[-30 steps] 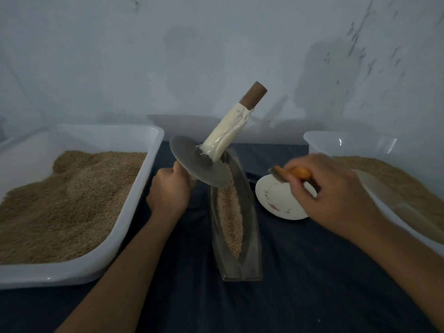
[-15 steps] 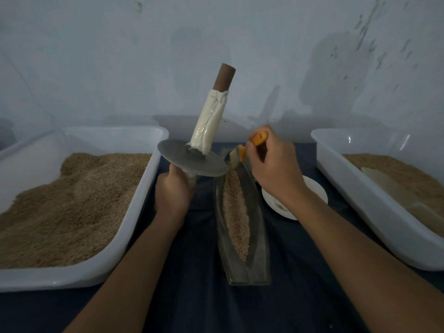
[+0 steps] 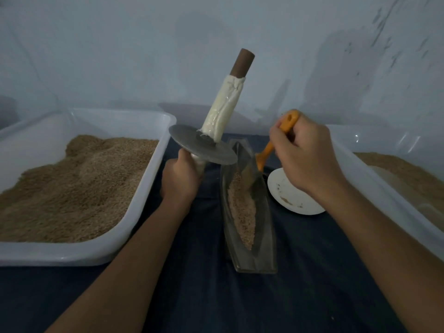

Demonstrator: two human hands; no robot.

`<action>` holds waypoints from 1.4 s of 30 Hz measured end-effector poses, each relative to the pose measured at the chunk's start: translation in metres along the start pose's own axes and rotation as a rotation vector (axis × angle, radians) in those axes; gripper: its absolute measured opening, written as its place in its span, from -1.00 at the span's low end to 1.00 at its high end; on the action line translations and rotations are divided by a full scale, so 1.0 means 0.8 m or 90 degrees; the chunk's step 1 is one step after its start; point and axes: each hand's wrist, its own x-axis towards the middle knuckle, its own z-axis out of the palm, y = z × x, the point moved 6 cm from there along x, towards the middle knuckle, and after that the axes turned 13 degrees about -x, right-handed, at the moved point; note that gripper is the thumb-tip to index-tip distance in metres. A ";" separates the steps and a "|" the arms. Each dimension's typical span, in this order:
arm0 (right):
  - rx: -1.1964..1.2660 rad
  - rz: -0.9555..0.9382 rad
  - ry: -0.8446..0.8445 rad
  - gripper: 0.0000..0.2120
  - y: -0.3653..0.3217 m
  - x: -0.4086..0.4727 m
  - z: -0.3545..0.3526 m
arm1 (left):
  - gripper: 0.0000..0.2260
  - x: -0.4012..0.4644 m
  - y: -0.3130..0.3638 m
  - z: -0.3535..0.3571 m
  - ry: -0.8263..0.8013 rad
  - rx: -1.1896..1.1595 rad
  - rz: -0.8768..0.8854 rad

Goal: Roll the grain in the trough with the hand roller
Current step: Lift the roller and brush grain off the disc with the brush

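A narrow boat-shaped metal trough (image 3: 264, 227) lies on the dark cloth, with a strip of brown grain (image 3: 241, 212) along its bottom. My left hand (image 3: 180, 181) grips the lower handle of the hand roller (image 3: 204, 147), a grey metal disc on a wrapped axle, held tilted above and to the left of the trough's far end. My right hand (image 3: 305, 155) holds an orange-handled brush (image 3: 265, 156) whose bristles reach down into the far part of the trough, onto the grain.
A large white tub of grain (image 3: 149, 186) stands at the left, and another white tub (image 3: 384, 188) with grain at the right. A small white dish (image 3: 293, 198) with a few crumbs sits right of the trough. A pale wall rises behind.
My right hand has carried the orange brush from over the dish to the trough and lowered its bristles into it. The roller in my left hand has tilted more upright.
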 end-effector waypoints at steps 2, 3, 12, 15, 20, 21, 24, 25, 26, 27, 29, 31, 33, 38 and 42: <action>-0.037 -0.023 0.005 -0.78 -0.003 0.007 0.013 | -0.46 -0.002 -0.002 0.001 0.012 0.019 -0.017; -0.053 -0.031 -0.007 -0.80 -0.003 0.009 0.023 | -0.55 -0.008 -0.003 0.000 0.027 0.006 -0.061; -0.005 -0.005 -0.097 -0.76 0.002 -0.020 0.054 | -0.52 -0.019 0.003 0.004 0.025 0.029 -0.068; 0.032 -0.007 -0.114 -0.77 -0.006 -0.034 0.032 | -0.55 -0.020 0.004 0.003 0.027 0.046 -0.075; 0.033 -0.012 -0.067 -0.81 -0.025 -0.036 -0.016 | -0.53 -0.026 0.010 0.007 0.002 0.088 -0.064; 0.036 -0.008 -0.053 -0.82 -0.027 -0.035 -0.026 | -0.52 -0.028 0.012 0.008 0.002 0.090 -0.062; 0.062 0.005 -0.048 -0.82 -0.031 -0.036 -0.046 | -0.50 -0.029 0.010 0.008 -0.001 0.101 -0.064; 0.074 0.008 -0.060 -0.81 -0.032 -0.039 -0.049 | -0.49 -0.029 0.011 0.009 -0.003 0.108 -0.064; 0.085 0.010 -0.079 -0.80 -0.033 -0.043 -0.049 | -0.48 -0.029 0.012 0.009 -0.004 0.115 -0.059; 0.093 0.012 -0.102 -0.79 -0.035 -0.047 -0.047 | -0.47 -0.030 0.013 0.009 -0.008 0.123 -0.055; 0.111 0.024 -0.137 -0.78 -0.037 -0.054 -0.039 | -0.49 -0.031 0.015 0.010 -0.017 0.131 -0.045; 0.130 0.037 -0.136 -0.78 -0.035 -0.056 -0.033 | -0.50 -0.033 0.017 0.011 -0.018 0.137 -0.043; 0.116 0.036 -0.123 -0.77 -0.032 -0.052 -0.023 | -0.47 -0.034 0.018 0.011 -0.007 0.143 -0.046; 0.071 0.047 -0.094 -0.76 -0.019 -0.048 0.004 | -0.52 -0.034 0.017 0.011 -0.004 0.147 -0.057; 0.083 0.061 -0.050 -0.74 -0.016 -0.045 -0.006 | -0.56 -0.032 0.014 0.011 0.001 0.138 -0.071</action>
